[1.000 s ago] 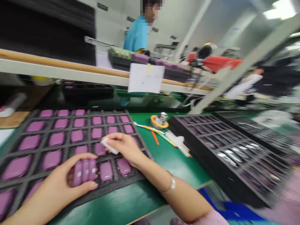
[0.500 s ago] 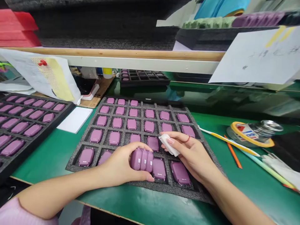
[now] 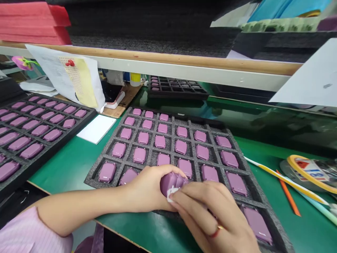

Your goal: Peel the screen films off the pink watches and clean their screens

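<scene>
My left hand (image 3: 144,189) is closed around a short row of purple watch cases (image 3: 166,181) standing face to face. Pinched in the fingers of my right hand (image 3: 216,211), a folded white wipe (image 3: 171,194) is pressed against the near side of those cases. The right hand covers part of the row and wears a red ring-like band. Both hands are over the front of a grey foam tray (image 3: 89,178), whose square pockets hold many more purple watch cases, such as the one at the front left (image 3: 107,172).
A second foam tray (image 3: 59,151) with purple cases lies to the left, beside a white paper pad (image 3: 97,129). On the right are a yellow-and-white stick (image 3: 289,182), an orange stick (image 3: 289,195) and a glass jar (image 3: 300,175). A shelf edge (image 3: 168,63) crosses overhead.
My right hand has moved left and down, bringing the wipe from above the tray onto the cases in my left hand. The view has shifted, while the left hand keeps its hold.
</scene>
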The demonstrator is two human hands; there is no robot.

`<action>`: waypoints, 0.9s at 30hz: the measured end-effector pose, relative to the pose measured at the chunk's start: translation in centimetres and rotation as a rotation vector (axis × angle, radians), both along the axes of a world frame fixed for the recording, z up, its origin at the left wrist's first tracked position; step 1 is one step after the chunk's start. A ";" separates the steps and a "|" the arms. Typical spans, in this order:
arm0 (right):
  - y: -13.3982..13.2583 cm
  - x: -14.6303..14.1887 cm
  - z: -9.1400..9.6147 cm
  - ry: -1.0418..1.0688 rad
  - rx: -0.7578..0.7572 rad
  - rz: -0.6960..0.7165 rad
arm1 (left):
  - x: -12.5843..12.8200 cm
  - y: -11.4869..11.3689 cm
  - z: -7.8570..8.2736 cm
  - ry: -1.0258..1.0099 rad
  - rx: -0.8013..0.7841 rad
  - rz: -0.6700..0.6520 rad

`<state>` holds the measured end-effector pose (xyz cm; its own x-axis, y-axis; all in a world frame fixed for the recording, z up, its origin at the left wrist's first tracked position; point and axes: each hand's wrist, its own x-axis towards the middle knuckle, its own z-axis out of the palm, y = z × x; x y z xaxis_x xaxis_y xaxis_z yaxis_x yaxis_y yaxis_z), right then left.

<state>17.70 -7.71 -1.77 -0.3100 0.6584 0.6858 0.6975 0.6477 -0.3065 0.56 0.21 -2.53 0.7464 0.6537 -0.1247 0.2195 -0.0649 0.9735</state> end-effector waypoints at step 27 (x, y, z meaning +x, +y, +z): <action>0.3 -0.7 0.1 -0.088 0.015 -0.088 | 0.2 0.6 0.0 0.033 0.036 -0.036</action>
